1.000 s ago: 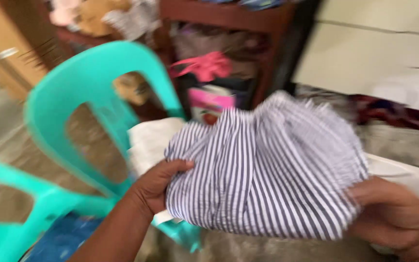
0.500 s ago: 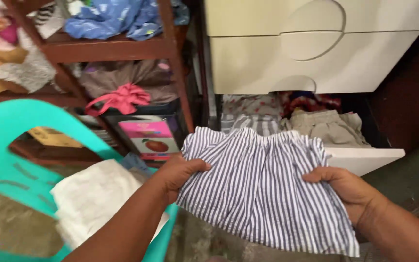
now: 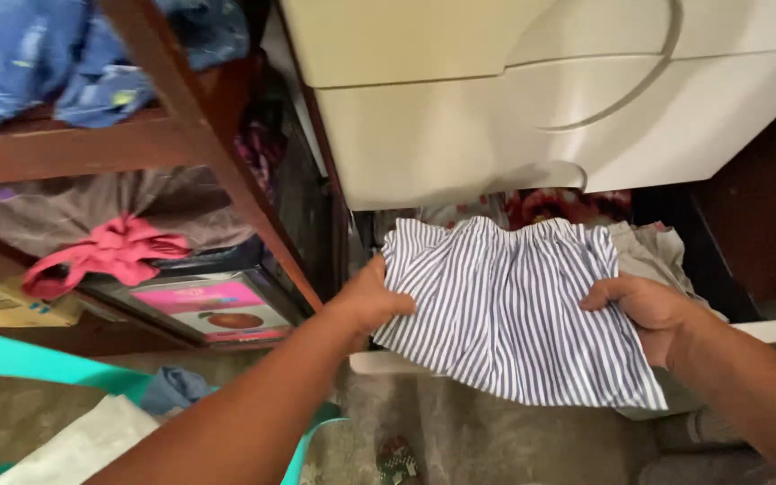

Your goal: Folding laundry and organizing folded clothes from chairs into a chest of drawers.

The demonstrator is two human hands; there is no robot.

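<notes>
A folded blue-and-white striped garment (image 3: pixel 505 310) is stretched between both my hands. My left hand (image 3: pixel 372 301) grips its left edge and my right hand (image 3: pixel 647 310) grips its right edge. The garment hangs over the open bottom drawer (image 3: pixel 388 361) of a cream plastic drawer unit (image 3: pixel 496 117). Inside the drawer, behind the garment, lie a beige garment (image 3: pixel 653 251) and red patterned cloth (image 3: pixel 554 205).
A brown wooden shelf (image 3: pixel 92 144) stands at the left, holding blue clothes (image 3: pixel 20 63), a pink cloth (image 3: pixel 110 251) and a pink box (image 3: pixel 213 310). A teal plastic chair (image 3: pixel 38 368) with white cloth (image 3: pixel 83 449) on it fills the lower left. Bare concrete floor (image 3: pixel 496 445) lies below.
Both hands have carried the striped garment forward, from above the chair to over the open drawer. The view has swung right and closer to the drawer unit.
</notes>
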